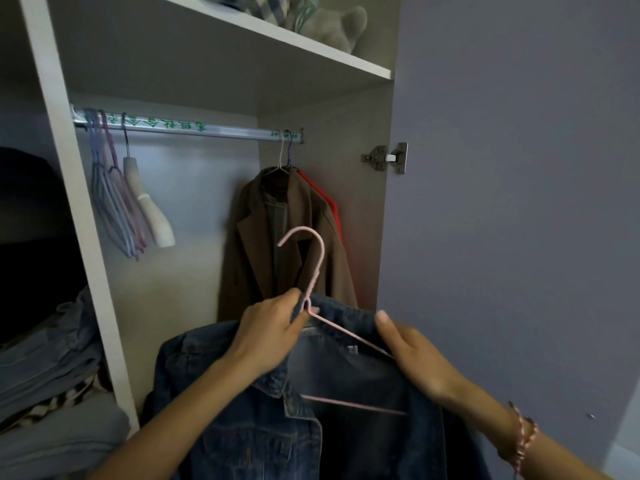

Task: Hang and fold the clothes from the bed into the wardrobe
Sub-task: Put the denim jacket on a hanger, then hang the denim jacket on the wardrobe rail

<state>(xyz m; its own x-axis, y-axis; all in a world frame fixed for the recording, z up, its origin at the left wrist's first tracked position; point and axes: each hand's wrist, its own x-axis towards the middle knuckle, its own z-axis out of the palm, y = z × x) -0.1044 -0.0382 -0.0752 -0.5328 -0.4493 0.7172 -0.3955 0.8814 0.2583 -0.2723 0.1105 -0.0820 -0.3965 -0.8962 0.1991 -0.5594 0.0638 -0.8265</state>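
Note:
A dark blue denim jacket (249, 410) hangs on a pink wire hanger (313, 268) in front of the open wardrobe. My left hand (273, 330) grips the hanger's neck together with the jacket's collar. My right hand (419, 358) holds the jacket's right shoulder over the hanger arm, thumb up on the collar. The hanger's hook points up, below the metal rail (194, 128). A brown coat (291, 237) and a red garment (329, 202) hang at the rail's right end.
Several empty purple hangers (114, 209) and a cream hanger (152, 213) hang at the rail's left end. Folded jeans (52, 348) are stacked in the left compartment. A shelf (311, 43) above holds a plush toy (339, 26). The wardrobe door (519, 202) stands open on the right.

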